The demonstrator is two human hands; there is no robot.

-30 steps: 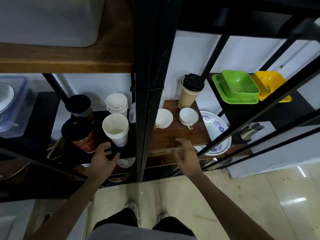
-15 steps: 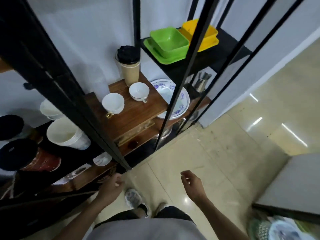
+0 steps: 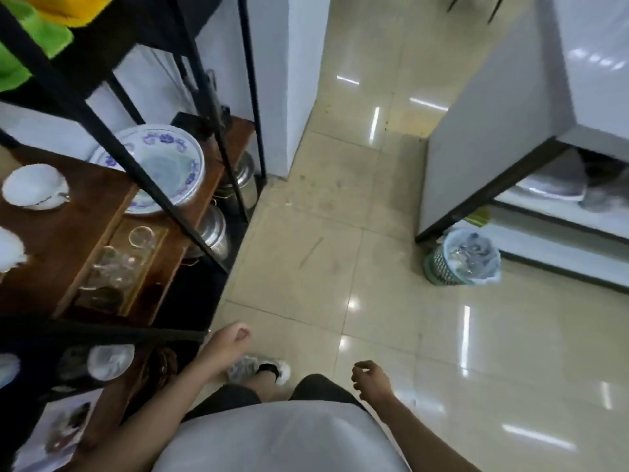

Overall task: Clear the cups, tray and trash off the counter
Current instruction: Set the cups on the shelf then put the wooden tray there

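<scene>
My left hand (image 3: pixel 228 342) hangs low beside the black shelf rack (image 3: pixel 190 229), fingers curled into a loose fist with nothing in it. My right hand (image 3: pixel 369 378) hangs over the tiled floor, fingers loosely curled and apart, holding nothing. On the rack's wooden shelf (image 3: pixel 68 233) at the left sit a white teacup (image 3: pixel 34 190) and a blue-patterned white plate (image 3: pixel 163 161). A green waste basket (image 3: pixel 463 257) lined with a clear bag stands on the floor at the right, under a grey counter (image 3: pixel 493 124).
Green and yellow trays (image 3: pixel 30 39) lie on an upper shelf at top left. Glass cups (image 3: pixel 119 264) and steel pots (image 3: pixel 212 229) fill lower shelves. A white wall corner (image 3: pixel 286 97) stands behind the rack. Glossy beige floor (image 3: pixel 323 233) stretches between rack and counter.
The view has swung right, away from the shelf and toward the floor and waste basket. Both hands left the shelf edge and dropped to my sides, holding nothing.
</scene>
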